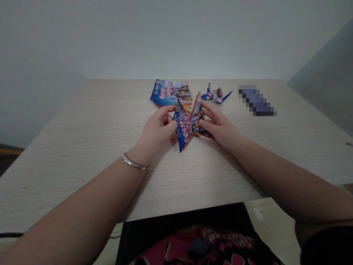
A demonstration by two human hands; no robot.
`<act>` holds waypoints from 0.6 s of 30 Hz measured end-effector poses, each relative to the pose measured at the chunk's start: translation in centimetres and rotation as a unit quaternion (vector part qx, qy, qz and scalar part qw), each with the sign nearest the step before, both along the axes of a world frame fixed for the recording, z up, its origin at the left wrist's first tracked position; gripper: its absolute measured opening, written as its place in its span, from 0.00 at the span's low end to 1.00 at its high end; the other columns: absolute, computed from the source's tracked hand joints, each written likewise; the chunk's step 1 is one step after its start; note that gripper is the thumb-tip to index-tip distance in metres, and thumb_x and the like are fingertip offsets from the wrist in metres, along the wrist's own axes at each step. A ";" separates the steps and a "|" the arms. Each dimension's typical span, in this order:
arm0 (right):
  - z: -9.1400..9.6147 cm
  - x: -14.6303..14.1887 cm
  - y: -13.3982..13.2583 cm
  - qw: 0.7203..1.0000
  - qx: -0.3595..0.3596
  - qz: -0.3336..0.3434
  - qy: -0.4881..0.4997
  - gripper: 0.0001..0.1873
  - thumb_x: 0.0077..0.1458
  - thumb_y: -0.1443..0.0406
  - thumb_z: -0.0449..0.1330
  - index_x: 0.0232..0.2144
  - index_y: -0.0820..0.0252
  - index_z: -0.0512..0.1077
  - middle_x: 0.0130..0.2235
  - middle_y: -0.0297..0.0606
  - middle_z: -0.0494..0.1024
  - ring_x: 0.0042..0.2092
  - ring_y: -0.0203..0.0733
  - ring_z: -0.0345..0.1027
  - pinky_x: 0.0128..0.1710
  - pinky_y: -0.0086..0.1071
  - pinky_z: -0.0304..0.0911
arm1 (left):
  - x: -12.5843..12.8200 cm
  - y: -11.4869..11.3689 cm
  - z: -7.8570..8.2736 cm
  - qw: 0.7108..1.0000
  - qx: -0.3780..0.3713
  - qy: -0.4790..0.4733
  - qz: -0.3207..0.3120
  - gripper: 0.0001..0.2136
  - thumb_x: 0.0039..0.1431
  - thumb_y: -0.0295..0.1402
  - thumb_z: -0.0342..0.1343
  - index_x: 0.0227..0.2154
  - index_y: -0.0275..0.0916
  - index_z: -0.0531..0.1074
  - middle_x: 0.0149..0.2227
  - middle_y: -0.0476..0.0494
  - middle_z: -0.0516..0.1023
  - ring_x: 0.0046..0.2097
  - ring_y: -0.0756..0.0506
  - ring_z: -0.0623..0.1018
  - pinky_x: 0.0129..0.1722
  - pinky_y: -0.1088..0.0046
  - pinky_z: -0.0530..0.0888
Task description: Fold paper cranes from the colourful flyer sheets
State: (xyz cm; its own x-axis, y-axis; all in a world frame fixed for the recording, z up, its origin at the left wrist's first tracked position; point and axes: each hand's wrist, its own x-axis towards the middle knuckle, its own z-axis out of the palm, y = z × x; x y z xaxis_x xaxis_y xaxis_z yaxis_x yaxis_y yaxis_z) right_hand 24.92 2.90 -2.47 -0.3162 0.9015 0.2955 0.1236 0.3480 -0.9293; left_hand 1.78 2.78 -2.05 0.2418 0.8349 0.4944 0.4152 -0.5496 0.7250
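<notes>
A printed paper sheet (185, 123), blue and orange with white-and-red lettering, is creased into a pointed, partly folded shape above the table. My left hand (161, 127) pinches its left edge between thumb and fingers. On the opposite side, my right hand (216, 123) grips the right flap, thumb in front and fingers behind. The paper dips in a V between its two upper points. Just behind it lies a stack of similar printed flyers (171, 91). A folded paper crane (216, 95) of the same print sits beyond my right hand.
At the back right of the pale wooden table (110, 110) lies a blurred, pixelated dark blue oblong (256, 100). A grey wall (176, 40) rises behind the table's far edge. My lap is below the near edge.
</notes>
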 end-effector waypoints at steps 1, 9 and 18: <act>-0.1 0.2 0.2 1.000 -0.013 0.008 0.014 0.30 0.60 0.60 0.64 0.64 0.43 0.65 0.60 0.38 0.79 0.51 0.45 0.79 0.50 0.47 0.79 | -0.2 0.1 -0.1 1.000 -0.016 -0.014 0.003 0.20 0.63 0.23 0.51 0.55 0.45 0.72 0.27 0.52 0.73 0.26 0.50 0.74 0.25 0.72 0.71; -0.4 1.5 1.2 0.997 -0.019 -0.071 -0.017 0.22 0.55 0.69 0.64 0.53 0.51 0.75 0.54 0.37 0.83 0.54 0.46 0.78 0.53 0.46 0.78 | -1.3 0.7 -1.1 0.995 -0.082 -0.036 -0.041 0.28 0.63 0.23 0.53 0.65 0.46 0.64 0.33 0.49 0.78 0.27 0.49 0.75 0.29 0.69 0.76; 1.6 2.4 0.8 0.979 -0.036 -0.100 -0.174 0.33 0.51 0.68 0.67 0.60 0.54 0.72 0.58 0.43 0.79 0.37 0.41 0.77 0.40 0.44 0.80 | -1.2 -0.6 1.3 0.992 -0.098 0.053 -0.062 0.32 0.56 0.24 0.57 0.65 0.43 0.68 0.65 0.37 0.66 0.65 0.36 0.70 0.67 0.52 0.71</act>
State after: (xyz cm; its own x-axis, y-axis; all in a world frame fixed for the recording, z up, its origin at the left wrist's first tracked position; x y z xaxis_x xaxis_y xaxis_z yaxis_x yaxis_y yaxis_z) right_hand 27.33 3.65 -0.87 -0.2008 0.9702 0.1357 0.4963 0.2202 -0.8398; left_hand 0.54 2.19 -0.74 0.3917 0.8726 0.2917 0.4329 -0.4546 0.7784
